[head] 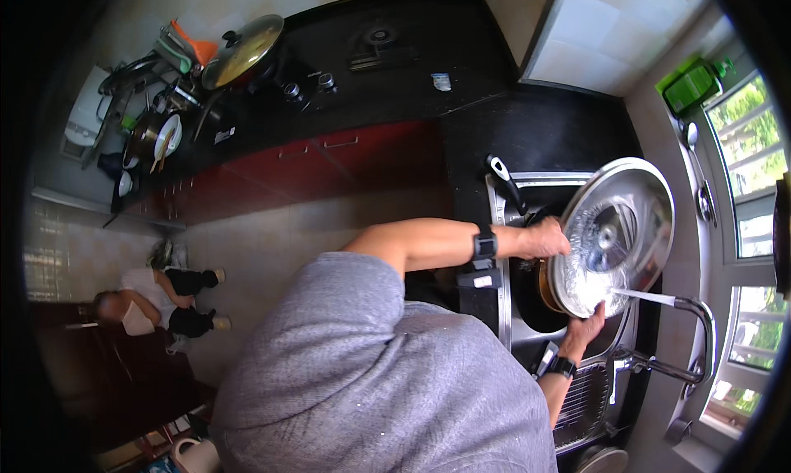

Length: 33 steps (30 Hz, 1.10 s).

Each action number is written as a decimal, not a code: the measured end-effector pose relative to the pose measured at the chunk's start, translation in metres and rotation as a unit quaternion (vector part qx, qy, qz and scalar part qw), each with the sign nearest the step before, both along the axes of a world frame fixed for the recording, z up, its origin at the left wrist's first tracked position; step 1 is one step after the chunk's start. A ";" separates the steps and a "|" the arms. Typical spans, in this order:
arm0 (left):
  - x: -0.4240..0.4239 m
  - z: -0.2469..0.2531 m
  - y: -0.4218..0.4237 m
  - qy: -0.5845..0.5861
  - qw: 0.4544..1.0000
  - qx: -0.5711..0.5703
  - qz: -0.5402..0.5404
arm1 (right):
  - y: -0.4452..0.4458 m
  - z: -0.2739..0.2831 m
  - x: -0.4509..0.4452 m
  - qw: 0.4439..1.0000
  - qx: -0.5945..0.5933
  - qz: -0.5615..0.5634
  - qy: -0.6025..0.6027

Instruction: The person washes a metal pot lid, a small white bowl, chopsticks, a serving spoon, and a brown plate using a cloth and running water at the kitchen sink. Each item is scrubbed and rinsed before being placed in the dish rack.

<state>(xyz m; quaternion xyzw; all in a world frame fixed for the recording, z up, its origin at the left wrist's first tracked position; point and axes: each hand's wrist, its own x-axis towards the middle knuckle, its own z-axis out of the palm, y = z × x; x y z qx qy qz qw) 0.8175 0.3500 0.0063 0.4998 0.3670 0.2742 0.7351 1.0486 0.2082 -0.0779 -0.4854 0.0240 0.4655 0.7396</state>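
Note:
A large round metal pan lid [655, 226], apparently with a clear centre, is tilted over the sink [502, 315]. My right hand [584, 332] grips its lower rim. My left hand [544, 239] is curled at the near rim, its fingertips partly hidden. Water runs from the curved chrome faucet [704, 324] onto the lid and spreads over its face in a bright splash. Below the lid, a dark pan [534, 297] sits in the basin, mostly covered. A black handle with a pale tip [508, 179] sticks up over the sink's edge.
A wire drainer [581, 399] is beside the basin. A green pump bottle [691, 88] and a ladle [693, 139] rest by the window. A lidded wok [244, 56] stands on the black counter [556, 127]. Behind me, a person [151, 297] sits low at the left.

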 end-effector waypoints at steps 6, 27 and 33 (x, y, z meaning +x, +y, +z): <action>-0.043 -0.001 0.024 0.025 1.000 0.000 -0.008 | 0.011 -0.018 0.012 0.980 0.023 0.176 0.092; 0.071 -0.099 0.001 -0.070 0.956 -0.274 -0.076 | -0.090 0.083 0.044 0.898 -0.007 -0.223 -0.380; 0.042 -0.066 0.045 -0.076 0.979 -0.177 -0.061 | -0.034 0.007 0.032 0.956 0.053 -0.225 -0.182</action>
